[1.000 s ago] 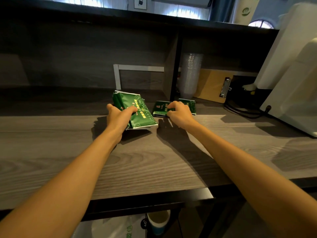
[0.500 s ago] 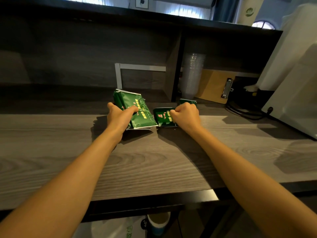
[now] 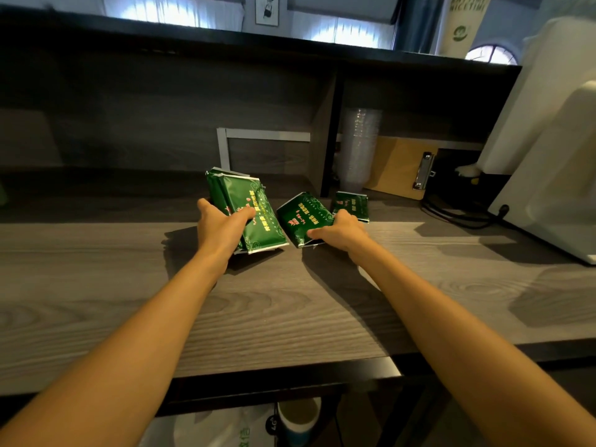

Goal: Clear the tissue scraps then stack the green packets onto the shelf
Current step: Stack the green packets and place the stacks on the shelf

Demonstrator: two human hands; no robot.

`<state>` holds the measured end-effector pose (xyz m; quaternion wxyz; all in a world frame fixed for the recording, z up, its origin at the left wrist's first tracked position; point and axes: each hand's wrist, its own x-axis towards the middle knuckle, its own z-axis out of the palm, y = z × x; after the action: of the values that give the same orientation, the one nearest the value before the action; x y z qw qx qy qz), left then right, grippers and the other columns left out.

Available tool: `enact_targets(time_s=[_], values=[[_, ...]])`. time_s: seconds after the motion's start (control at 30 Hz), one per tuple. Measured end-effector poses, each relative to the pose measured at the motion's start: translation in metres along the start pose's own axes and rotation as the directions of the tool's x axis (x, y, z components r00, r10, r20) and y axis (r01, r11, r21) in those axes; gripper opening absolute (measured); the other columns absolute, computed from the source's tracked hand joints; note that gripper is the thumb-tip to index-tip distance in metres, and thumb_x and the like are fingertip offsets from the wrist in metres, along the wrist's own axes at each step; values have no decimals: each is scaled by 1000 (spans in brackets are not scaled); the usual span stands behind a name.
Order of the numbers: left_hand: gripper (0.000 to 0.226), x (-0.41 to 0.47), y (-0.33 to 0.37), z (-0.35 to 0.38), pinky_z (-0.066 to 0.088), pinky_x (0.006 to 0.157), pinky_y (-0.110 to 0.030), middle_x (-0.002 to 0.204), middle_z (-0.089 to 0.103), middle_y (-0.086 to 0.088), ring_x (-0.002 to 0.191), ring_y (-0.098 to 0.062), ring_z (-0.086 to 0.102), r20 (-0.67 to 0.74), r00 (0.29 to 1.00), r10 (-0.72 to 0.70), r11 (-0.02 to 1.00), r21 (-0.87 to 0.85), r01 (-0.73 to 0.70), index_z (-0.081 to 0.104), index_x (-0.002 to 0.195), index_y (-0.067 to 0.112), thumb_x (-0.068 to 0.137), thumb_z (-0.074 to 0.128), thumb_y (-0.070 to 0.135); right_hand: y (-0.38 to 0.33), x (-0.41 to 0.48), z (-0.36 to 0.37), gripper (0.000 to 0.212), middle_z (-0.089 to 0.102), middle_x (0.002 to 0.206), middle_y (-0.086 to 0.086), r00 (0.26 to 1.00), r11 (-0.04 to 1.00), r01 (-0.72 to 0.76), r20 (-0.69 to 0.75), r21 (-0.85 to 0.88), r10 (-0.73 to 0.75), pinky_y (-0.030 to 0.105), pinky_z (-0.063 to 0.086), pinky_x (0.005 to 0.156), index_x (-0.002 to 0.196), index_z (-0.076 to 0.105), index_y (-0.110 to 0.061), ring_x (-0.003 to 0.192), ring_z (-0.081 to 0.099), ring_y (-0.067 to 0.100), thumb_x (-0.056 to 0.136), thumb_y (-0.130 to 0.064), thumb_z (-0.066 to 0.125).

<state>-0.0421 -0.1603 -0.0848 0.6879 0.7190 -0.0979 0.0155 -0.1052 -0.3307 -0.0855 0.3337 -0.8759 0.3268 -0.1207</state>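
Observation:
My left hand (image 3: pixel 222 228) grips a stack of green packets (image 3: pixel 250 208) with gold print, tilted up off the grey wooden counter (image 3: pixel 96 285). My right hand (image 3: pixel 340 232) holds one green packet (image 3: pixel 301 216) by its near right corner, lifted at an angle just right of the stack. Another green packet (image 3: pixel 351 204) lies flat behind my right hand, near the shelf divider (image 3: pixel 327 140). The dark shelf recess (image 3: pixel 129 124) runs along the back of the counter. No tissue scraps are in view.
A stack of clear plastic cups (image 3: pixel 359 146) and a brown clipboard (image 3: pixel 403 167) stand in the right recess. A white appliance (image 3: pixel 554 156) with black cables (image 3: pixel 458 214) fills the right side. A paper cup (image 3: pixel 298 417) and white bag (image 3: pixel 225 430) sit below the counter.
My right hand has pulled one green packet away from the other and turned it toward the stack. The left hand keeps its hold on the stack, almost still.

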Motion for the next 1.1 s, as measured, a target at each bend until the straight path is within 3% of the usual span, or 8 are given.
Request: enact_targets(time_s=[0.17,0.37,0.5,0.63,0.7,0.8,0.93,1.1], values=[[47,-1,0,-1,42,60,-24,98,48,1,84,-15,52,-15,1000,1,1000,-3,-1,35,118,13,83,67,18,4,16,10,38,61,115,14,998,967,-59,-3,248,62,50,42,99,107,59,-9,108,55,33,78,-33,62],[43,-1,-2,1,40,56,-22,90,48,5,77,-10,51,-12,1000,18,1000,2,-18,33,108,16,82,67,17,2,4,-3,16,55,85,7,999,970,-24,-23,242,31,47,41,100,89,59,-8,94,53,26,79,-15,69],[42,0,-2,3,40,55,-21,84,46,8,72,-5,49,-3,1000,29,1000,6,-29,33,108,16,82,67,18,-2,2,-9,60,47,126,14,994,977,-35,110,209,12,31,39,86,133,37,-1,120,45,29,82,-11,69],[42,1,-3,4,40,55,-21,85,47,8,74,-7,50,-8,999,35,999,14,-35,33,108,16,83,66,18,-1,3,-12,60,47,132,17,987,977,-51,159,207,18,34,41,85,135,38,1,120,47,30,85,-14,65],[42,1,-3,5,41,56,-22,92,49,4,81,-13,53,-23,999,27,1000,6,-27,33,108,16,82,66,18,0,3,-11,50,53,116,16,990,957,-64,140,282,25,35,43,84,130,43,3,106,53,28,86,-11,62],[47,2,-3,5,44,63,-26,105,49,-1,92,-18,53,-48,999,8,1000,-19,-9,34,117,13,83,66,19,-3,6,-13,28,51,90,9,997,892,-58,74,447,28,27,39,63,118,51,0,70,45,14,91,-10,56],[49,3,-2,6,40,75,-30,106,49,-1,94,-18,51,-48,999,15,1000,-12,-15,33,122,11,85,64,22,-9,0,-10,8,48,78,2,983,794,31,126,607,-135,20,34,55,101,52,-7,66,41,10,93,-8,52],[38,1,-3,10,40,80,-32,107,48,1,98,-16,50,37,999,30,999,-46,-28,29,110,16,92,55,37,-15,-6,13,15,60,94,10,948,909,216,146,356,-282,28,39,69,94,58,-6,87,54,21,91,-20,57]])
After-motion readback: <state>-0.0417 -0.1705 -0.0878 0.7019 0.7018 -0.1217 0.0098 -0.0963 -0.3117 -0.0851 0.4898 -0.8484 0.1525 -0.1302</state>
